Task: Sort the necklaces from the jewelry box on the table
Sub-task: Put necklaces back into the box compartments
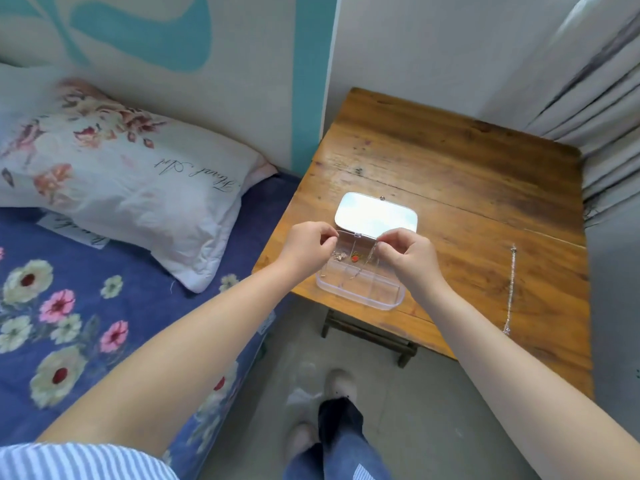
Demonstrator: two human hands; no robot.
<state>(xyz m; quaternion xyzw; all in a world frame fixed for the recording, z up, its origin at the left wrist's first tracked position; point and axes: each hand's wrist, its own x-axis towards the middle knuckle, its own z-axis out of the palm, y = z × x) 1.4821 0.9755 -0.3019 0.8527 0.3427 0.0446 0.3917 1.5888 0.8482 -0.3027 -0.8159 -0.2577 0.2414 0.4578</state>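
Necklace [371, 258] hangs pinched between both hands above open jewelry box [360, 282].

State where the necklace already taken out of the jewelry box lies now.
In the head view, the necklace lies stretched out on the wooden table, right of the jewelry box.

Warm wood, clear plastic, florals on blue

The table [467, 174] is orange-brown wood with dark streaks; the jewelry box [360, 292] is clear, holding a red pendant [354, 258]. A silver necklace [511, 289] lies on the wood. The bedsheet [69, 323] is blue with pink and cream flowers; the pillow [114, 188] white with faded pink blooms.
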